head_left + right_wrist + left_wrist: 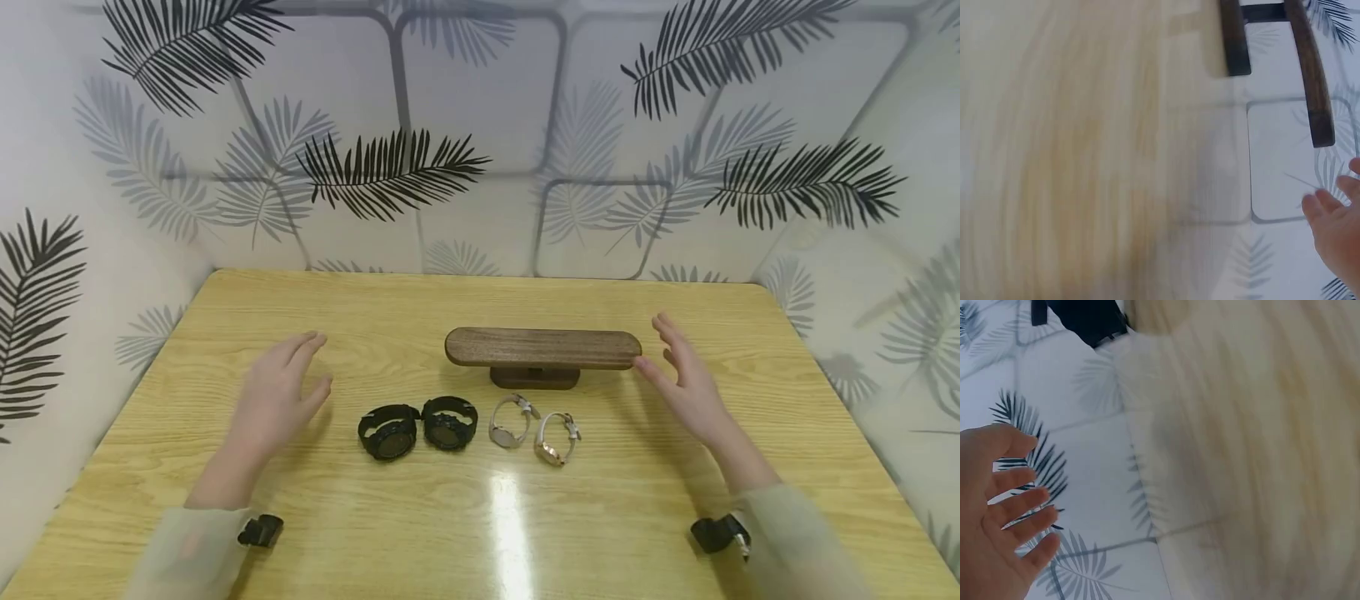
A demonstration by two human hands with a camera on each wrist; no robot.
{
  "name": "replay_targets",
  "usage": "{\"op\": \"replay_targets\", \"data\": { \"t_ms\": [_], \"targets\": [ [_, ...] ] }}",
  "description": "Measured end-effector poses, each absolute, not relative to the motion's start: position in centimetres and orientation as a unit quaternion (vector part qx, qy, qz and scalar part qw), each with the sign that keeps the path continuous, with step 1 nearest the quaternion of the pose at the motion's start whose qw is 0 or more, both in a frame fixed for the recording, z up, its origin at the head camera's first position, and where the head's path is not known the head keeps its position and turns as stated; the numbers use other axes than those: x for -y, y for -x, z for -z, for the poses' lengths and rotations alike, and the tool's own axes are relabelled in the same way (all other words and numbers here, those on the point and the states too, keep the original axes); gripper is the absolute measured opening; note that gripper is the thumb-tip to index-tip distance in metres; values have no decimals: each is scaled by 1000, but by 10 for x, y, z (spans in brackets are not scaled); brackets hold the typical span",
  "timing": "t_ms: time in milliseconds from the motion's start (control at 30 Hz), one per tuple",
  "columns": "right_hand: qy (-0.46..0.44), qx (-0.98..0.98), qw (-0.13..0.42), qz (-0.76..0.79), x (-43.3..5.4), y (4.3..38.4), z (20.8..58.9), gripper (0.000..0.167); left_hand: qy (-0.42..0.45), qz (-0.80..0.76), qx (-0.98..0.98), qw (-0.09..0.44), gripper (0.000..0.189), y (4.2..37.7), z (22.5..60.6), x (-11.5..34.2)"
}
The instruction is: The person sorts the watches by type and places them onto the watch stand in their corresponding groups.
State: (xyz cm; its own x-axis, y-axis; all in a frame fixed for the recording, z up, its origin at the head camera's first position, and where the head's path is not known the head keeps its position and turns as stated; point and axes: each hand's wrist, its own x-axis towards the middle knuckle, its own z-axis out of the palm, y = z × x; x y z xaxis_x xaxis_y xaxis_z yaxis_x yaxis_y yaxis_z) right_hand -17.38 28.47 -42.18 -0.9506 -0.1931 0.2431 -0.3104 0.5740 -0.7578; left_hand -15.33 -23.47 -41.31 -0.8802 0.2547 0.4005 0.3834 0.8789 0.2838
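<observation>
My left hand (276, 392) hovers over the left part of the table, fingers relaxed and holding nothing. Nearest to it are two black wristwatches (388, 432), side by side with straps closed into loops. My right hand (688, 385) is by the right end of a dark wooden stand (543, 348), its thumb tip overlapping that end in the head view. In the right wrist view a gap shows between the hand (1335, 231) and the stand (1317, 94). Two slim light-strapped watches (557, 439) lie in front of the stand. The left wrist view shows the left palm (997, 519) empty.
The wooden table (360, 533) has a light glare near its front middle. A pale cloth or wall covering with leaf prints (480, 108) rises behind the table and at both sides. Black camera mounts (261, 531) sit on both wrists.
</observation>
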Motion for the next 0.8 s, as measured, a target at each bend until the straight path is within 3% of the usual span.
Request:
{"op": "replay_targets", "data": {
  "t_ms": [167,367,800],
  "targets": [
    [-109,839,35,-532,-275,176,426,65,178,288,938,71,38,147,407,219],
    [-90,816,76,-566,-270,182,438,61,213,358,909,-17,33,137,403,205],
    [-123,758,148,-623,-263,189,455,57,246,352,896,-111,31,133,406,192]
  ]
}}
